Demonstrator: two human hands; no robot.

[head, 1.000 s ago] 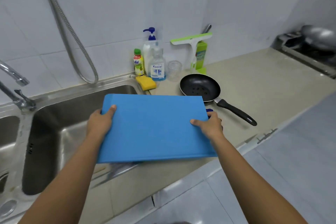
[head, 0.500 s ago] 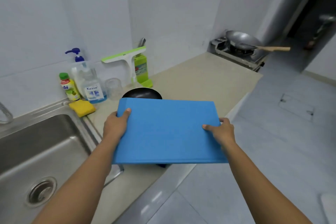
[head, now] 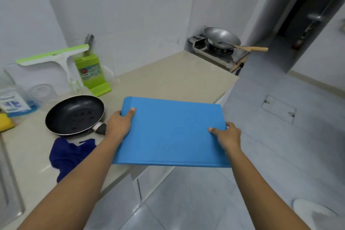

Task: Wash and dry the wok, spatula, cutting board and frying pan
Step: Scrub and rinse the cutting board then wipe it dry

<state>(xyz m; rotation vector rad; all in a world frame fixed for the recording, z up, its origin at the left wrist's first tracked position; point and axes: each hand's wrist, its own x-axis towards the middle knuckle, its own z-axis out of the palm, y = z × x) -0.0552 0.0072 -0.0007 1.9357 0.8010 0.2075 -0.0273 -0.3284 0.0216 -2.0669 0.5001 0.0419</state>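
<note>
The person holds the blue cutting board (head: 171, 132) between both hands, almost flat, with its long side across the view. The left hand (head: 119, 123) grips the left short edge and the right hand (head: 226, 135) grips the right short edge. On each the thumb lies on the top face, while the other fingers go under the board and are hidden. The board is in the air over the front edge of the beige counter (head: 177, 76). Its left part is above the counter and its right part is above the grey tiled floor (head: 261, 155). Just to the left of the left hand the black frying pan (head: 74, 115) rests on the counter, and a dark blue cloth (head: 69, 155) lies crumpled in front of it, near the counter's front edge. Behind the board the counter surface is bare up to the stove (head: 214, 52) at the far end. There the wok (head: 221, 38) sits with the spatula (head: 248, 48) in it — the wooden handle sticks out to the right, past the counter's end.
</note>
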